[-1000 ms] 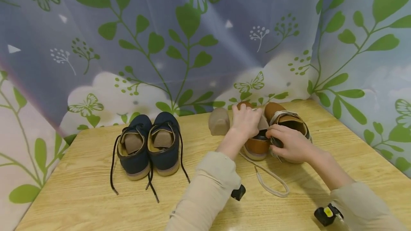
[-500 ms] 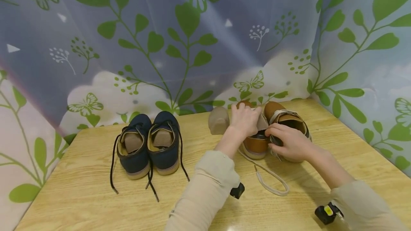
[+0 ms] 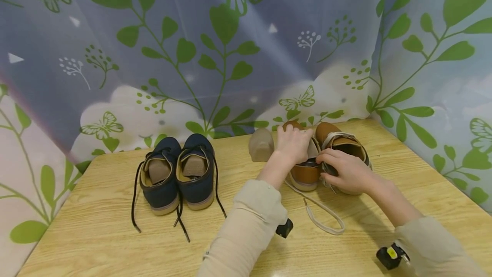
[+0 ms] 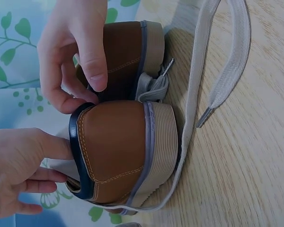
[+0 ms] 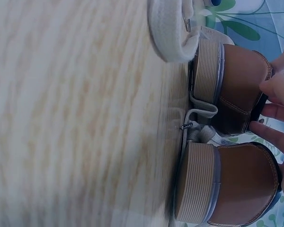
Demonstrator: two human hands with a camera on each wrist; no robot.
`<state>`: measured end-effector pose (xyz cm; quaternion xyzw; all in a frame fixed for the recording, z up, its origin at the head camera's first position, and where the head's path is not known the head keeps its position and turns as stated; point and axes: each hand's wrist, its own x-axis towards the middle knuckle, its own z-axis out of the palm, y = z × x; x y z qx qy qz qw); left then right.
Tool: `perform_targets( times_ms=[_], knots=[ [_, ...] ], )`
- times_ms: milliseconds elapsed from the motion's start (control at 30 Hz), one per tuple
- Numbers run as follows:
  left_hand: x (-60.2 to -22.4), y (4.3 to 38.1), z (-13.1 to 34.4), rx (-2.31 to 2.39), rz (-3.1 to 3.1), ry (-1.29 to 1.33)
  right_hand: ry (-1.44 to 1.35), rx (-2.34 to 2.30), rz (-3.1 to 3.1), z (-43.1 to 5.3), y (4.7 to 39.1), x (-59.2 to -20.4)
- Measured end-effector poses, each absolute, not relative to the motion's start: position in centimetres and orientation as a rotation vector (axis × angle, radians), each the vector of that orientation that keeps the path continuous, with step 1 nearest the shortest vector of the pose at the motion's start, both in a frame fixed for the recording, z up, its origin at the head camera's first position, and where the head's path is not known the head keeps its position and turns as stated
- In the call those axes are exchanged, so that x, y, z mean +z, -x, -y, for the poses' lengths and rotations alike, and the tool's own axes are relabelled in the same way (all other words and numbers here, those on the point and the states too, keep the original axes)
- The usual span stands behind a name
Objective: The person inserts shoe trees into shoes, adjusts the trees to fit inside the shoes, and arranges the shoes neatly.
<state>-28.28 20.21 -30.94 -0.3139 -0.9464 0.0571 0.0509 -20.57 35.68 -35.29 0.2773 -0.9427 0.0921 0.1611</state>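
My left hand [image 3: 294,143] is over the left brown shoe [image 3: 306,176] and grips a beige shoe insert [image 3: 313,149] that stands partly inside its opening. In the left wrist view, the left fingers [image 4: 47,179] reach into the shoe past its dark collar. My right hand [image 3: 344,170] holds the right side of the same collar with curled fingers. Beside it, the second brown shoe [image 3: 326,131] has its pale laces loosened. Another beige insert [image 3: 261,145] lies on the table left of the brown shoes. The left shoe's toe is mostly hidden by my left hand.
A pair of navy shoes [image 3: 160,183] with beige inserts in them stands on the left of the wooden table [image 3: 115,243]. A loose pale lace [image 3: 330,225] curls out in front of the brown shoes. Printed cloth [image 3: 173,54] hangs behind.
The insert in my left hand sits a little lower in the brown shoe, and more of the collar shows beside it. Both hands have hardly moved.
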Motion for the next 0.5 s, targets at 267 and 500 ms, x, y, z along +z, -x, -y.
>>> perform_targets(
  times_ms=[267, 500],
  knots=[
    [-30.98, 28.38, -20.44, 0.255, 2.874, 0.957, -0.786, 0.258, 2.700, -35.83, 20.56, -35.41],
    [-30.87, 28.14, -20.76, 0.302, 2.883, 0.929, -0.774, 0.255, 2.711, -35.86, 20.65, -35.53]
  ],
)
